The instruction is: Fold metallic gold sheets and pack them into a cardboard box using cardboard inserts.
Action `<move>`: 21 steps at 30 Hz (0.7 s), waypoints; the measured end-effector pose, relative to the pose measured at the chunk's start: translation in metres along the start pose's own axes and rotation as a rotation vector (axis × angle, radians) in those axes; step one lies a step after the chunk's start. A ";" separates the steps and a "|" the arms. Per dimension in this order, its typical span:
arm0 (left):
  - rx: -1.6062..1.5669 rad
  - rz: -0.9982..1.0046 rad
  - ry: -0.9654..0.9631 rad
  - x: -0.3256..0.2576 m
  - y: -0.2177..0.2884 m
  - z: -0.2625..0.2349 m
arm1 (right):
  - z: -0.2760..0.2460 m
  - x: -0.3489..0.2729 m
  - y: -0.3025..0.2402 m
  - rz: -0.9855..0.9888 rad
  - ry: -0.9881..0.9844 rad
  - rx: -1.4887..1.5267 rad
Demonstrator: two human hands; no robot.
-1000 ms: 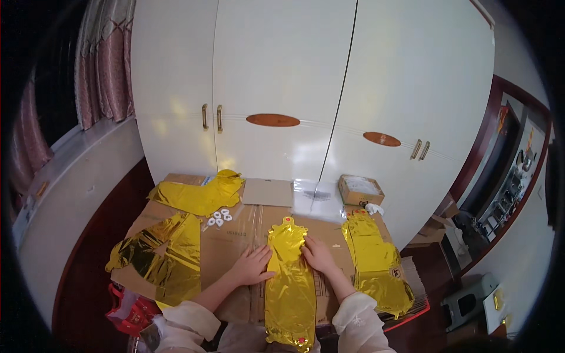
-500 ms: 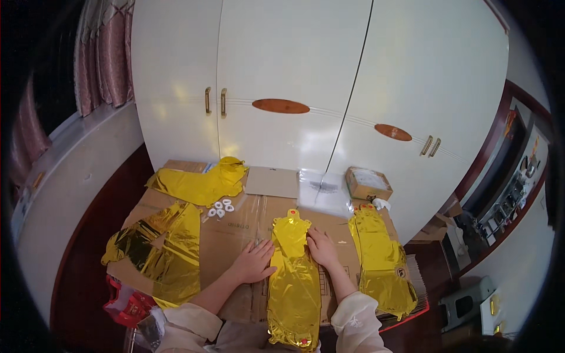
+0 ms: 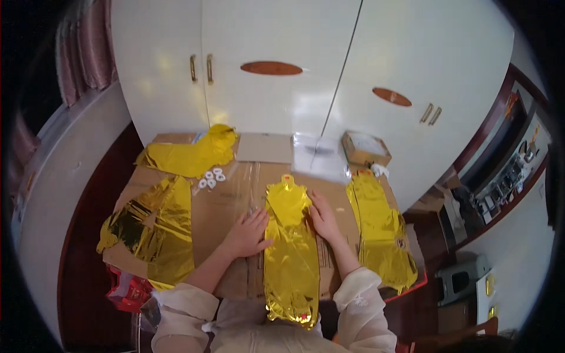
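Note:
A flat, uninflated gold foil balloon (image 3: 289, 250) lies lengthwise in front of me, its near end reaching past the table's front edge. My left hand (image 3: 246, 234) rests open along its left edge, fingers stretched out flat. Against its upper right edge lies my right hand (image 3: 323, 216), also open. Neither hand grips anything. Another gold foil sheet (image 3: 170, 226) is spread at the left, with a second gold foil piece (image 3: 191, 156) behind it. To the right is a long gold foil balloon (image 3: 379, 235). Several small white rings (image 3: 212, 178) sit near the back left.
Brown cardboard (image 3: 220, 203) covers the table. Along the back are a flat cardboard piece (image 3: 265, 148), clear plastic bags (image 3: 321, 159) and an open small carton (image 3: 366, 148). A red bag (image 3: 126, 291) hangs at the left; a grey stool (image 3: 462, 279) stands right. White cupboards (image 3: 276, 29) rise behind.
The view has tilted downward, so everything on the table sits higher in the picture. Both hands stay beside the middle foil balloon, almost unmoved against it.

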State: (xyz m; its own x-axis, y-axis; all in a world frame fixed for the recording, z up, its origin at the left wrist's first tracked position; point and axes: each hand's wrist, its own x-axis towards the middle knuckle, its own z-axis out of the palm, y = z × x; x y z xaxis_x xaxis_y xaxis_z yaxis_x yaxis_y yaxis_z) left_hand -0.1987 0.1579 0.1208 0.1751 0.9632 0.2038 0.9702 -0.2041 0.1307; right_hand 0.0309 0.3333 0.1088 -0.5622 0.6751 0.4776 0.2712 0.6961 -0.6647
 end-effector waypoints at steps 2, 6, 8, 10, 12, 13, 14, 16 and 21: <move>-0.007 -0.030 -0.038 -0.005 0.002 -0.002 | -0.017 -0.022 -0.025 0.035 -0.104 0.088; -0.038 -0.048 -0.046 -0.002 0.007 -0.010 | -0.056 -0.071 -0.067 -0.112 -0.360 -0.109; -0.061 -0.040 -0.024 -0.005 0.007 -0.009 | -0.064 -0.094 -0.078 -0.126 -0.442 -0.175; -0.071 -0.030 0.000 -0.005 0.003 -0.008 | -0.066 -0.106 -0.077 -0.106 -0.465 -0.188; -0.113 -0.049 0.011 -0.002 0.004 -0.012 | -0.068 -0.106 -0.078 -0.100 -0.419 -0.147; -0.131 -0.062 0.016 0.000 0.002 -0.016 | -0.069 -0.103 -0.074 -0.100 -0.378 -0.141; -0.112 -0.069 0.022 0.007 -0.003 -0.022 | -0.070 -0.100 -0.064 -0.100 -0.332 -0.135; -0.077 -0.078 0.023 0.023 -0.018 -0.029 | -0.069 -0.096 -0.054 -0.069 -0.245 -0.131; 0.079 -0.133 0.118 0.098 -0.100 -0.028 | -0.063 -0.094 -0.060 -0.020 -0.143 -0.186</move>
State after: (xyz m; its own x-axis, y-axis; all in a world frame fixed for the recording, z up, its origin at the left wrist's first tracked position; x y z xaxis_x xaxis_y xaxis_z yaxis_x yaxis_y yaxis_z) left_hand -0.2836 0.2681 0.1546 0.0286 0.9525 0.3033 0.9944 -0.0578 0.0880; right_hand 0.1168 0.2438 0.1403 -0.6705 0.6282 0.3947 0.3905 0.7512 -0.5322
